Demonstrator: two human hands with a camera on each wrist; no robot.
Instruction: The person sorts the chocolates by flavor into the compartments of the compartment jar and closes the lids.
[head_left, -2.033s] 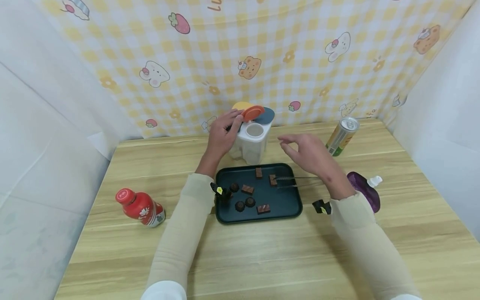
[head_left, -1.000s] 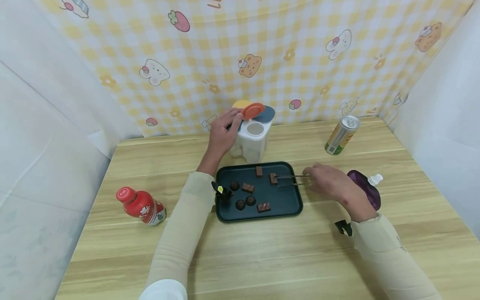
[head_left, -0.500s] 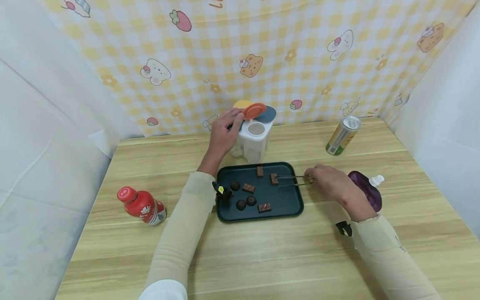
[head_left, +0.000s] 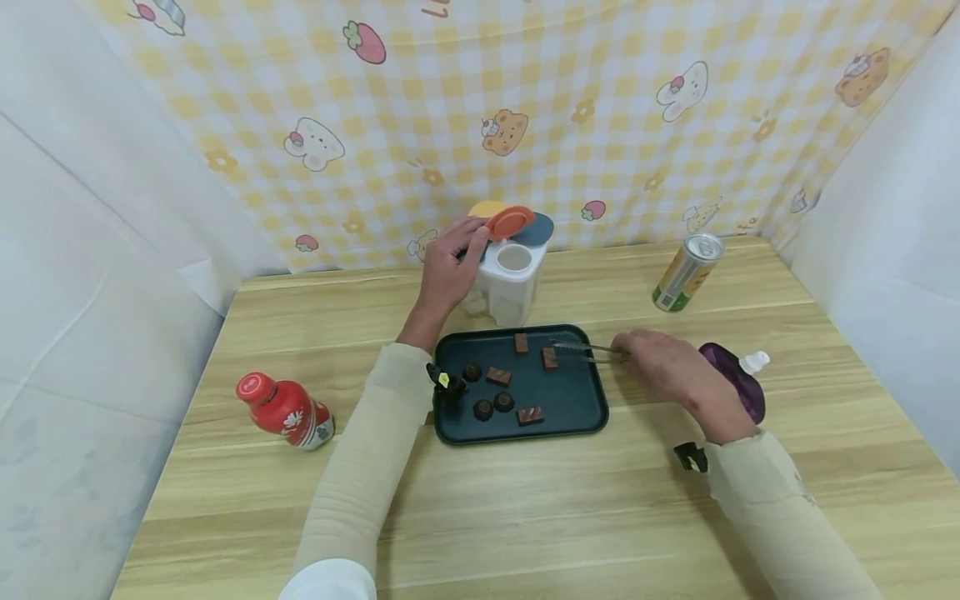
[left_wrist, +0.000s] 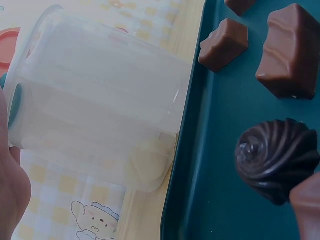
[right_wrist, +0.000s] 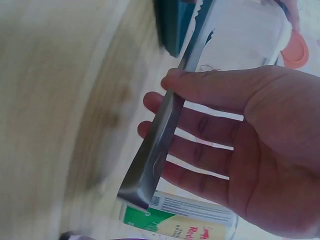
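Note:
My left hand (head_left: 450,262) grips the top of a clear storage container (head_left: 510,292), thumb beside its raised orange lid (head_left: 510,222). Under that lid the round opening is uncovered. In my right hand (head_left: 660,362) are metal tongs (head_left: 600,348); the right wrist view shows the thumb and fingers pinching the tongs (right_wrist: 155,150). Their arms stand apart over the dark green tray (head_left: 573,408), the tips right by a brown rectangular chocolate (head_left: 550,358). Other rectangular chocolates (head_left: 498,377) and dark swirled chocolates (head_left: 483,409) lie on the tray.
A red bottle (head_left: 288,411) stands at the left of the wooden table (head_left: 465,517). To the right are a drink can (head_left: 686,273) and a purple pouch (head_left: 731,371) with a white cap. A yellow checked cloth (head_left: 427,100) hangs behind the table.
My right hand came down from beside the container and took hold of the tongs. Their tips then shifted up off the chocolate. My left hand stays on the container.

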